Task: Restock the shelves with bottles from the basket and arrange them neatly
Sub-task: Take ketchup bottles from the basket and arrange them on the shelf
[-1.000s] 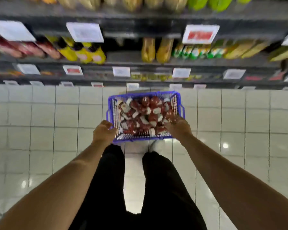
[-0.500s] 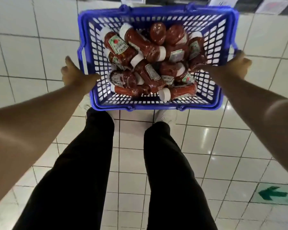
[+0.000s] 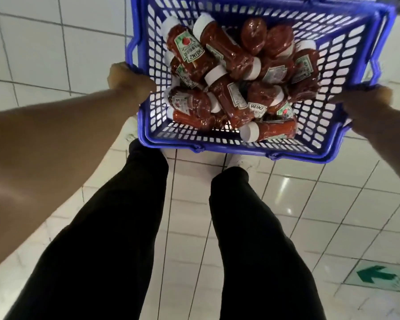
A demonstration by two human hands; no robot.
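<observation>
The left hand (image 3: pixel 127 80) and right hand (image 3: pixel 365 100) are gripping opposite basket (image 3: pixel 259 150) rims; the ketchup bottles (image 3: pixel 236 77) are lying jumbled between both, equally near

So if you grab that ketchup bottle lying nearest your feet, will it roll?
The red plastic ketchup bottle with the white cap looks round and lies on its side, so it could roll. Its glossy surface may be slippery. Full of sauce, it is probably heavy for its size.

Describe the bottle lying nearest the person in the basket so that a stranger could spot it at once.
Start at the blue plastic basket over the white tiled floor. Among its piled red ketchup bottles, find the ketchup bottle along the near wall. It alone lies crosswise there, white cap pointing left.
</observation>
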